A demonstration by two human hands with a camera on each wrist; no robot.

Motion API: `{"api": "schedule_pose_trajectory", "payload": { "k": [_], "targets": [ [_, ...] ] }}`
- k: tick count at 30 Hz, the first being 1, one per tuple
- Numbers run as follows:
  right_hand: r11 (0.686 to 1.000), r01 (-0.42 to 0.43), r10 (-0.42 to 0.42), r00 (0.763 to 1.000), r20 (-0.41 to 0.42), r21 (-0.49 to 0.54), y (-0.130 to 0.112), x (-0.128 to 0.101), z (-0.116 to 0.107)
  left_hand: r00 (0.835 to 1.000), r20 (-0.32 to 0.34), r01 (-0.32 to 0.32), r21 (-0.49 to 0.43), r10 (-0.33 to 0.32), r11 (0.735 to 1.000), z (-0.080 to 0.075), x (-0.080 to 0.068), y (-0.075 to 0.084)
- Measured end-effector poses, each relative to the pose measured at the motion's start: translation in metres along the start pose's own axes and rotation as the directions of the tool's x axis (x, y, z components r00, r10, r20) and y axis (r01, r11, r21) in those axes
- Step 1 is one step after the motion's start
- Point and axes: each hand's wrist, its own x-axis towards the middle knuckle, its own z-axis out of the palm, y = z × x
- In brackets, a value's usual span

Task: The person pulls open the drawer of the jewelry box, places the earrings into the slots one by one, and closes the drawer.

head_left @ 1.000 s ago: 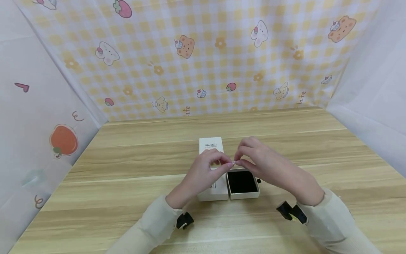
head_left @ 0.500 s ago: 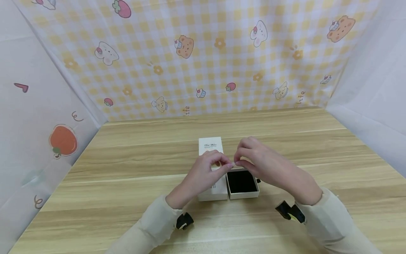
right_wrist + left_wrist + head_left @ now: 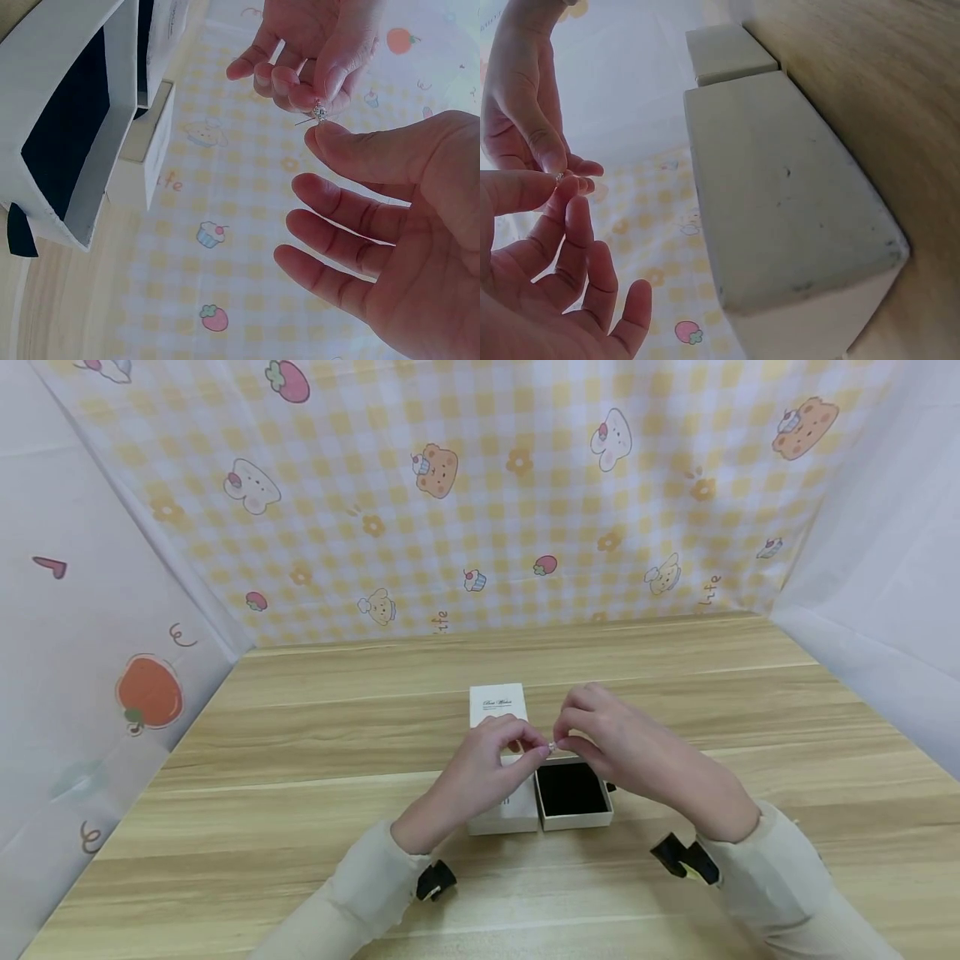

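— Above the open box [image 3: 573,795], what do the hands hold?
— Left hand [image 3: 480,768] and right hand [image 3: 630,747] pinch a small stud earring [image 3: 319,112] between their fingertips, just over its black lining

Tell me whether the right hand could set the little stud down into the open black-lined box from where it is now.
Probably yes. The right hand pinches the stud together with the left hand, just above the open box. Nothing covers the box's black lining, though the left hand would have to let go first.
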Motion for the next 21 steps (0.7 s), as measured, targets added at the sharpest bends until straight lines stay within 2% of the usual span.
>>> {"api": "schedule_pose_trajectory", "payload": {
  "k": [6,11,14,18,21],
  "targets": [
    [1.0,-0.029,0.029,0.999,0.023,0.0,0.002,-0.001,0.001,0.999,-0.007,-0.031,0.082,0.031,0.996,-0.003,-0.001,0.0],
    [0.998,-0.067,0.066,0.996,0.06,0.008,0.004,-0.001,0.001,0.998,0.027,-0.06,0.218,0.055,0.974,-0.004,-0.002,-0.001],
    [0.996,-0.086,0.084,0.993,0.086,0.015,0.006,-0.002,0.002,0.995,0.096,-0.048,0.331,0.018,0.942,-0.004,-0.003,-0.002],
    [0.994,-0.11,0.106,0.986,0.128,0.02,0.01,-0.002,0.004,0.979,0.198,-0.056,0.49,-0.049,0.87,0.0,-0.004,-0.003],
    [0.992,-0.12,0.113,0.98,0.166,0.029,0.013,-0.003,0.006,0.968,0.241,-0.087,0.564,-0.063,0.821,0.004,-0.005,-0.005]
  ]
}}
